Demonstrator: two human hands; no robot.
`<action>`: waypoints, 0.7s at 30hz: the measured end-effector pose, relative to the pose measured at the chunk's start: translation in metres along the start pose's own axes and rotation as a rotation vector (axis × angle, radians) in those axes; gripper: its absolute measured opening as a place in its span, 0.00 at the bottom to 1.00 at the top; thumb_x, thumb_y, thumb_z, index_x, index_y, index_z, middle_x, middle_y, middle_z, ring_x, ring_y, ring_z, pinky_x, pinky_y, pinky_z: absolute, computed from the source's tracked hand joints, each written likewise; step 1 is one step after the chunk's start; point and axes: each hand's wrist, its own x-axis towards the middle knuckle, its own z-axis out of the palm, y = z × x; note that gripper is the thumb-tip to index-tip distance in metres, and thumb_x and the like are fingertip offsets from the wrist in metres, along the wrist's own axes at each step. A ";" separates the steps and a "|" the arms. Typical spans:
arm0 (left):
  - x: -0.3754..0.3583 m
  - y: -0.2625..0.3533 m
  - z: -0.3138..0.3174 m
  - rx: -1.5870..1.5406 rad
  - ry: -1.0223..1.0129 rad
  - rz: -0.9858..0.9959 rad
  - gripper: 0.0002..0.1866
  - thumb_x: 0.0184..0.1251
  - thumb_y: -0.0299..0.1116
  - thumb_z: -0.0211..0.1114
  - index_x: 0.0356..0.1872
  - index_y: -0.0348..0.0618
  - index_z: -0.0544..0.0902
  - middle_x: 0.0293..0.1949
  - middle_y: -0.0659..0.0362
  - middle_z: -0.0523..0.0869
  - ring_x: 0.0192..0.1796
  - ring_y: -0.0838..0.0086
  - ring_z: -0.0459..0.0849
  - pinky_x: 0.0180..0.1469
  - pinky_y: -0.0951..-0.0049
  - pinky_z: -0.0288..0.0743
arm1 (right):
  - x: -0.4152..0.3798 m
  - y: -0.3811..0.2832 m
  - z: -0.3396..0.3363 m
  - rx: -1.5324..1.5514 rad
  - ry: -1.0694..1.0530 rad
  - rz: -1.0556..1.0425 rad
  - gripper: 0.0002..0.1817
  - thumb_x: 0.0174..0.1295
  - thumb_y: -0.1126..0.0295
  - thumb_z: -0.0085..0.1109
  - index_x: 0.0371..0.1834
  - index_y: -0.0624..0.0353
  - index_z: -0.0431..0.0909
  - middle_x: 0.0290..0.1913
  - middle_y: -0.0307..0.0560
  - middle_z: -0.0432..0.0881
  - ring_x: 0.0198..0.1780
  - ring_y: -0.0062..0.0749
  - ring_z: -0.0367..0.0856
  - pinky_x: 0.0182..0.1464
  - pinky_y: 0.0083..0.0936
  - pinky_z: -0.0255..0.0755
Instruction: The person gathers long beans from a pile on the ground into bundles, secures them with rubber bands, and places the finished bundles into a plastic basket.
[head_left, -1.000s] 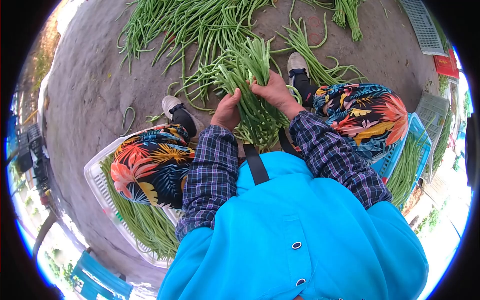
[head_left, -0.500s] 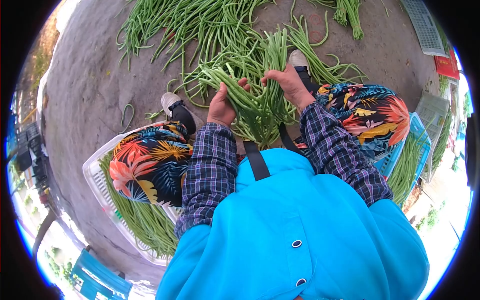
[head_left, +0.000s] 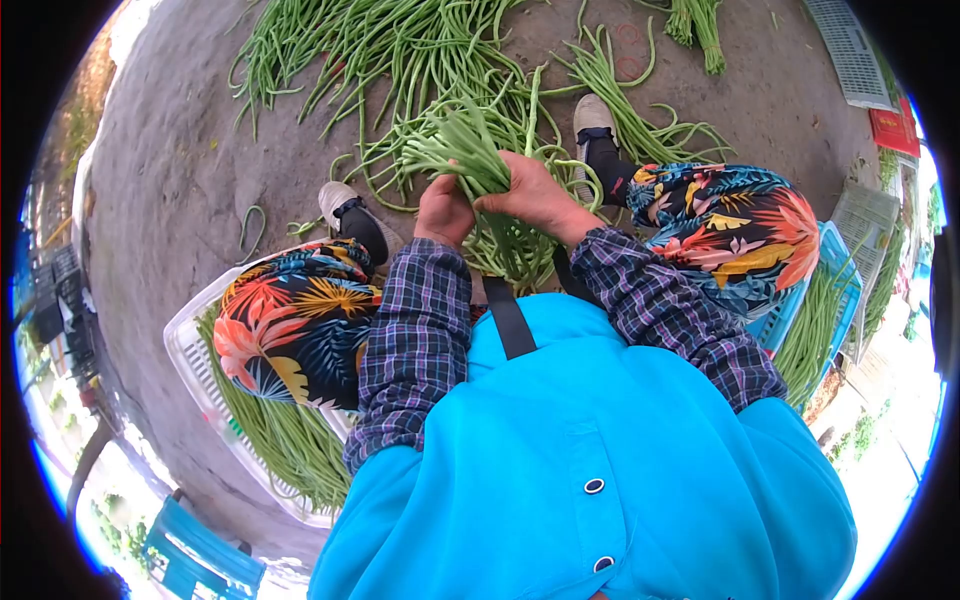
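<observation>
A bunch of long green beans (head_left: 455,145) is gathered between my two hands, its cut ends fanned toward the upper left. My left hand (head_left: 446,211) wraps round the bunch from the left side. From the right, my right hand (head_left: 535,193) closes over the same bunch, its thumb pointing toward the left hand. Below the hands the long beans hang down toward my lap, partly hidden by the right hand and sleeve. Just beyond lies a loose heap of long beans (head_left: 400,50) on the ground.
A white crate (head_left: 190,335) of long beans stands by my left knee, a blue crate (head_left: 845,290) of them by my right. Tied bundles (head_left: 708,40) lie at upper right, near red rubber bands (head_left: 628,68). A grey crate (head_left: 850,55) and a blue stool (head_left: 200,555) are farther out.
My hands have come together. The right hand has moved left, joining its beans with those in the left hand into one bunch.
</observation>
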 end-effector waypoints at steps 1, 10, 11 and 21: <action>-0.001 -0.002 0.002 0.037 0.003 0.039 0.21 0.72 0.42 0.43 0.55 0.36 0.70 0.55 0.49 0.75 0.57 0.58 0.73 0.62 0.58 0.64 | 0.002 0.007 0.002 -0.232 -0.013 -0.067 0.22 0.47 0.81 0.64 0.49 0.60 0.74 0.40 0.37 0.79 0.41 0.20 0.75 0.45 0.18 0.70; -0.007 0.005 0.006 0.044 -0.088 -0.113 0.22 0.72 0.39 0.45 0.55 0.30 0.70 0.52 0.49 0.77 0.53 0.62 0.77 0.60 0.60 0.67 | 0.011 0.023 -0.019 0.357 0.120 0.168 0.23 0.45 0.83 0.61 0.49 0.64 0.74 0.40 0.41 0.81 0.41 0.23 0.79 0.46 0.20 0.73; -0.007 0.005 0.006 0.042 -0.086 -0.113 0.22 0.72 0.39 0.45 0.55 0.30 0.70 0.52 0.49 0.77 0.53 0.62 0.77 0.60 0.60 0.67 | 0.011 0.023 -0.019 0.367 0.130 0.166 0.23 0.45 0.83 0.61 0.49 0.64 0.74 0.40 0.41 0.81 0.41 0.24 0.79 0.46 0.20 0.73; -0.004 0.004 0.001 0.022 0.039 -0.062 0.17 0.68 0.29 0.49 0.55 0.30 0.69 0.51 0.49 0.78 0.51 0.62 0.78 0.57 0.58 0.71 | 0.012 0.030 -0.022 0.305 0.299 0.120 0.12 0.51 0.77 0.64 0.38 0.61 0.75 0.31 0.35 0.77 0.33 0.19 0.75 0.36 0.18 0.71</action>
